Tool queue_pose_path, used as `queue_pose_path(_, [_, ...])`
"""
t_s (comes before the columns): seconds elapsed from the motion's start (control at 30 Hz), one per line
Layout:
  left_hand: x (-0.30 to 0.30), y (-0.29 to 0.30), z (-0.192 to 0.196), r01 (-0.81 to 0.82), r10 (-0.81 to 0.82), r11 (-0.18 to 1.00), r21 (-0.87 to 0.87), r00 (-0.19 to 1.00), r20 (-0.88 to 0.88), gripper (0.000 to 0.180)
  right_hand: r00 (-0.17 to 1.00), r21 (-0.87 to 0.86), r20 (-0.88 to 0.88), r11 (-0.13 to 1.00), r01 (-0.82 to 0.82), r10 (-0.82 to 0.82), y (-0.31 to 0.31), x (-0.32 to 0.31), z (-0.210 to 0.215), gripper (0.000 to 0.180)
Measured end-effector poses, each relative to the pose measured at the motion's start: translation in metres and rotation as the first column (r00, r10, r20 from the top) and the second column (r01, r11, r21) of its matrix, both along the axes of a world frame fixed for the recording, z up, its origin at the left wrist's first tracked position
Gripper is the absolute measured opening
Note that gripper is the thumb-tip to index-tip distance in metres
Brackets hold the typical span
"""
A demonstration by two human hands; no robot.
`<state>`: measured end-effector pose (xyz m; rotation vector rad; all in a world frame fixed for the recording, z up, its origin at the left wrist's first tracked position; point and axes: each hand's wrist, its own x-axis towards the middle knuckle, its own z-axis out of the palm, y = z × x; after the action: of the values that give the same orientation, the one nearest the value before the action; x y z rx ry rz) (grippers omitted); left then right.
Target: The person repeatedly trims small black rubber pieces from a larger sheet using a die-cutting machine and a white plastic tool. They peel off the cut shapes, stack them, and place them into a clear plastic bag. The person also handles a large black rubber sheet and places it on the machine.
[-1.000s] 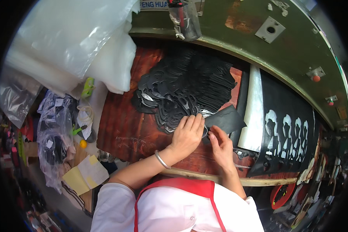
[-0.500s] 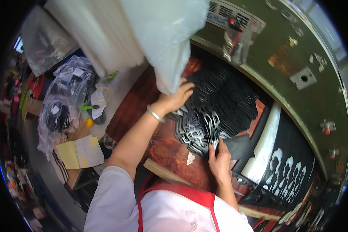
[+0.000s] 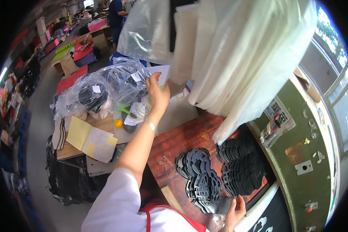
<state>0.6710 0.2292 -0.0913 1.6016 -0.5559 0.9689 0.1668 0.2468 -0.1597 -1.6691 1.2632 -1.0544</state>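
On the reddish wooden board (image 3: pixel 181 145), black die-cut leather pieces (image 3: pixel 203 181) lie heaped beside clear plastic bags (image 3: pixel 100 91). The left hand (image 3: pixel 157 92) grips hanging translucent white plastic sheets (image 3: pixel 236 58). The right hand (image 3: pixel 234 212) rests flat, fingers spread, on the pieces.

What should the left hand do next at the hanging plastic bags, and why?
Probably pinch one bag and pull it free. The left hand is raised at the edge of the hanging white plastic bags, fingers touching, while the right hand rests by the black cut pieces on the board.
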Motion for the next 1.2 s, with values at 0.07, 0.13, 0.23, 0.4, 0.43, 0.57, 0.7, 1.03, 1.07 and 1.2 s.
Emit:
queue_pose_path(0.07, [0.037,-0.008,-0.011,-0.083,0.103,0.944,0.318,0.994,-0.045,0.042,0.999,-0.088,0.011,0.995,-0.042,0.043,0.002,0.007,0.001,0.029])
queue_pose_path(0.13, [0.059,-0.009,-0.025,0.427,-0.103,0.793,0.435,0.798,-0.594,0.027,1.0,0.079,-0.008,0.997,-0.014,0.015,0.016,0.016,0.005,0.03])
queue_pose_path(0.23, [0.064,0.008,-0.051,0.319,-0.284,0.79,0.524,0.947,-0.148,0.019,0.999,0.041,-0.05,0.999,-0.004,0.006,0.041,0.04,0.014,0.028])
queue_pose_path(0.4, [0.031,0.117,-0.099,0.44,-0.516,0.746,0.499,0.856,0.016,0.01,0.981,0.199,0.15,0.968,-0.153,0.124,0.087,0.116,0.015,0.03])
queue_pose_path(0.43, [0.018,0.146,-0.109,0.509,-0.578,0.692,0.513,0.816,-0.029,0.009,0.965,0.167,0.177,0.96,-0.224,0.195,0.091,0.142,0.012,0.03])
queue_pose_path(0.57, [-0.028,0.269,-0.138,0.704,-0.718,0.532,0.471,0.67,-0.191,0.008,0.894,0.043,0.238,0.915,-0.4,0.38,0.111,0.248,0.007,0.054])
queue_pose_path(0.7, [-0.044,0.353,-0.149,0.859,-0.845,0.178,0.481,0.384,-0.373,0.009,0.631,0.408,0.773,0.717,-0.566,0.059,0.119,0.371,-0.005,0.063])
queue_pose_path(1.03, [0.074,0.471,-0.062,0.891,-0.287,0.434,0.134,0.277,-0.917,0.015,0.556,0.364,0.334,0.441,-0.821,0.761,0.206,0.504,0.01,0.033])
queue_pose_path(1.07, [0.081,0.481,-0.047,0.792,-0.34,0.611,-0.005,0.257,-0.905,0.013,0.523,0.352,0.318,0.414,-0.84,0.791,0.208,0.503,0.009,0.034])
queue_pose_path(1.2, [0.103,0.473,-0.024,0.323,-0.141,0.91,0.261,0.831,-0.537,0.029,0.339,0.339,0.245,0.247,-0.908,0.908,0.199,0.497,-0.001,0.046])
